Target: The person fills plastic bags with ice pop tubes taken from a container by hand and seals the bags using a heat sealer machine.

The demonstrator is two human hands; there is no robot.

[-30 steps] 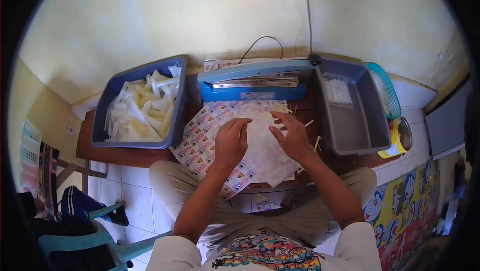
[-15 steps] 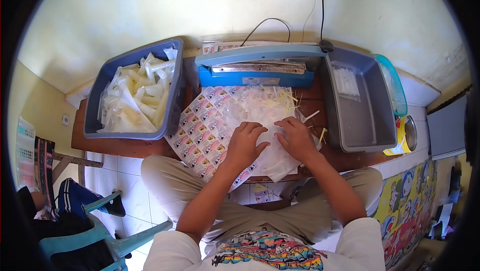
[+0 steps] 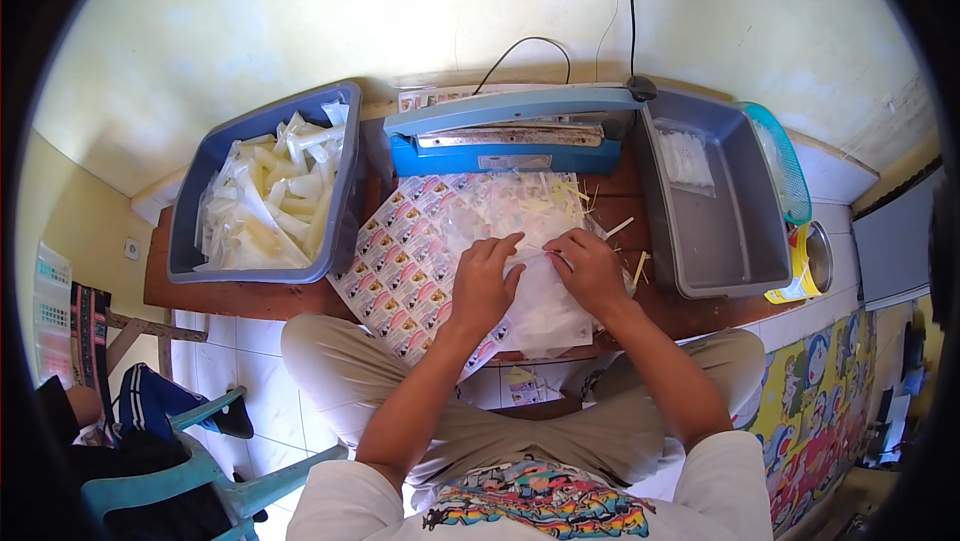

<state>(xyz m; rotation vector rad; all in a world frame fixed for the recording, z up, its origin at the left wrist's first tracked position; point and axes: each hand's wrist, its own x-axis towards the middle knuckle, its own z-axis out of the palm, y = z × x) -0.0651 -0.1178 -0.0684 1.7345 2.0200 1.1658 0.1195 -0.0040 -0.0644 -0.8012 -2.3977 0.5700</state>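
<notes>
Clear plastic bags lie in a loose, overlapping pile on a sheet of printed labels. My left hand rests over the pile's left side, thumb and index finger spread apart. Opposite it, my right hand has its thumb and fingertips pinched together on what looks like the edge of a plastic bag. A thin white edge shows between the two hands. Behind them stands a blue impulse sealer, its light-blue arm raised above the sealing bar. Thin yellow strips are scattered near the sheet's upper right.
At left, a grey-blue tub holds many filled plastic packets. A grey tub at right contains a pack of clear plastic. Beyond it are a green basket and a yellow tin. A teal chair stands lower left.
My right hand has closed its fingertips into a pinch and shifted slightly left. My left hand has moved a little, staying over the pile. The view has shifted slightly.
</notes>
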